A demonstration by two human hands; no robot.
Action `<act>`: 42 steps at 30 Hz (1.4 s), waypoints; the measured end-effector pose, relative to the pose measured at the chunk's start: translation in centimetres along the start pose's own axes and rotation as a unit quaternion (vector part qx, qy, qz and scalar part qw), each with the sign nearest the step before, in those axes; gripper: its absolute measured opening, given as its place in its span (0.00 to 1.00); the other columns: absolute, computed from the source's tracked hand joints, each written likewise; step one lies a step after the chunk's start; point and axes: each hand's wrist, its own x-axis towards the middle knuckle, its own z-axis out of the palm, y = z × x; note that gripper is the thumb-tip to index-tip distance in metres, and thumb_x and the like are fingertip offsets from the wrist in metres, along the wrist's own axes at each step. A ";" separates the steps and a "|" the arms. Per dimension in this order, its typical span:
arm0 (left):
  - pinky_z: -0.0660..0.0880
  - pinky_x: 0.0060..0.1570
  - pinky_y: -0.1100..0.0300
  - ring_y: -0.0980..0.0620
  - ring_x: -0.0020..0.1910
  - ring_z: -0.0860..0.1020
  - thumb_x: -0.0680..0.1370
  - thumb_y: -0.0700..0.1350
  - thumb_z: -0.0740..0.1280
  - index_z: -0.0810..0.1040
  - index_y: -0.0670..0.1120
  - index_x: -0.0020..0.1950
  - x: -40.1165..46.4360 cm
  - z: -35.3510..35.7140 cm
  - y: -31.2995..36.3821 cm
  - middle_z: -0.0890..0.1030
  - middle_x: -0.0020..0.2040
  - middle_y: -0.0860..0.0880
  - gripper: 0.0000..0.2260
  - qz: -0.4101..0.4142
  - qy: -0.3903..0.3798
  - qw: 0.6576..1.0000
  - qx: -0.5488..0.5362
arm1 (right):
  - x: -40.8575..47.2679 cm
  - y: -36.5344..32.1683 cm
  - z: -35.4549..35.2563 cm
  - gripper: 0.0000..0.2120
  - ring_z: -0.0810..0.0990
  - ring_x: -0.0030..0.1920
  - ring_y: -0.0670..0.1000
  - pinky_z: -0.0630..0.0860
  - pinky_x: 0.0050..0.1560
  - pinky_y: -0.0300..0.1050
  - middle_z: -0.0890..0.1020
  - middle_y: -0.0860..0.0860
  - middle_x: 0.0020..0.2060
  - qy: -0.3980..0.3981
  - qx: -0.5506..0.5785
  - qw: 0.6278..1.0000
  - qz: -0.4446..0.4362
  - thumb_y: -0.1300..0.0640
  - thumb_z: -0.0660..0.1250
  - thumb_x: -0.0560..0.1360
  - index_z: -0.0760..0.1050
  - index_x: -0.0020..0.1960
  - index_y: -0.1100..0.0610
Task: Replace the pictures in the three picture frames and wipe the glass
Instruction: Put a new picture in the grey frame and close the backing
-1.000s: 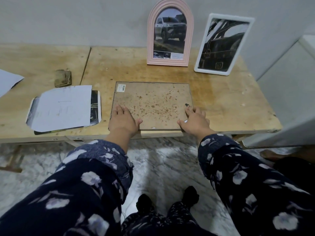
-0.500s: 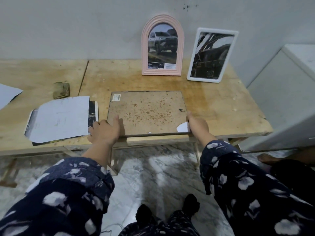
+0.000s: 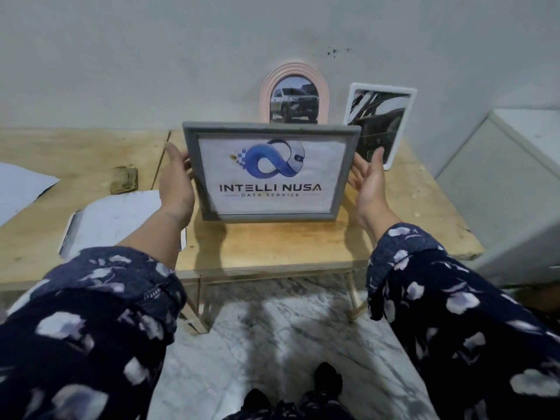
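**Grey frame held upright between two hands above the table**

The grey frame (image 3: 269, 172) stands near upright over the middle of the wooden table (image 3: 303, 247), its glass side facing the camera and showing a blue looped logo with the words "INTELLI NUSA DATA SERVICE". Whether its lower edge touches the tabletop cannot be told.

From the left: at about 9 o'clock of the grey frame a sheet of white paper (image 3: 21, 186) lies at the table's far left edge. Nearer in, a small tan folded cloth (image 3: 123, 180) sits on the wood, and just below it a stack of papers (image 3: 118, 218) lies flat, partly hidden by the left forearm.

The left hand (image 3: 175, 183) grips the frame's left edge, thumb toward the front and fingers curled behind where they cannot be seen.

At 12 o'clock, behind the grey frame, the pink arched frame (image 3: 294, 95) leans against the wall with a picture of a vehicle; its lower part is covered by the grey frame's top rail.

The right hand (image 3: 368, 183) is at the frame's right edge with the palm turned inward and the fingers nearly straight, tips pointing up, pressing the side rather than wrapping it.

At about 2 o'clock the white rectangular frame (image 3: 381, 122) leans on the wall, its lower left corner hidden by the grey frame and the right fingertips. Further right stands a white cabinet (image 3: 509, 189), just beside the table's end.
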 end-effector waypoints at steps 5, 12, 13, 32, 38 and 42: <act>0.70 0.61 0.50 0.48 0.56 0.76 0.77 0.69 0.44 0.77 0.55 0.55 1.5 0.9 -0.7 0.79 0.56 0.51 0.28 0.019 -0.004 0.995 0.102 | 1.7 0.0 0.9 0.33 0.76 0.52 0.45 0.68 0.45 0.37 0.77 0.43 0.55 -0.011 -0.044 0.998 0.042 0.34 0.41 0.79 0.67 0.72 0.52; 0.70 0.61 0.50 0.45 0.62 0.74 0.77 0.71 0.46 0.75 0.48 0.66 5.6 2.8 -3.7 0.76 0.63 0.48 0.35 -0.024 -0.016 0.985 0.169 | 14.3 8.9 1.4 0.61 0.76 0.61 0.58 0.69 0.65 0.59 0.77 0.51 0.64 0.040 -0.116 0.984 0.130 0.11 0.47 0.41 0.74 0.64 0.43; 0.69 0.64 0.46 0.43 0.65 0.72 0.74 0.74 0.45 0.73 0.49 0.69 6.0 3.1 -4.0 0.73 0.67 0.46 0.38 -0.041 -0.012 0.983 0.179 | 15.0 9.5 1.5 0.60 0.76 0.61 0.59 0.68 0.65 0.60 0.77 0.51 0.63 0.049 -0.134 0.981 0.133 0.11 0.46 0.41 0.75 0.62 0.42; 0.66 0.64 0.40 0.36 0.66 0.68 0.79 0.66 0.39 0.76 0.42 0.64 14.2 3.4 -5.9 0.73 0.65 0.38 0.38 -0.141 0.028 0.856 0.497 | 16.6 3.9 10.7 0.21 0.68 0.64 0.59 0.64 0.64 0.56 0.72 0.57 0.63 -0.013 -0.634 0.772 -0.037 0.48 0.51 0.79 0.72 0.64 0.57; 0.71 0.60 0.46 0.39 0.62 0.71 0.82 0.58 0.52 0.74 0.43 0.66 15.1 -2.6 -4.8 0.74 0.64 0.40 0.24 -0.144 0.036 0.831 0.537 | 14.3 4.1 21.0 0.17 0.66 0.65 0.58 0.63 0.63 0.53 0.70 0.54 0.65 -0.196 -0.643 0.734 -0.100 0.53 0.56 0.78 0.74 0.63 0.54; 0.70 0.58 0.48 0.39 0.62 0.70 0.81 0.51 0.55 0.74 0.44 0.64 15.9 -8.5 -4.9 0.72 0.63 0.40 0.18 -0.149 0.053 0.830 0.535 | 12.0 5.5 28.0 0.16 0.66 0.65 0.59 0.65 0.63 0.52 0.72 0.54 0.63 -0.278 -0.624 0.719 -0.129 0.55 0.57 0.78 0.75 0.63 0.54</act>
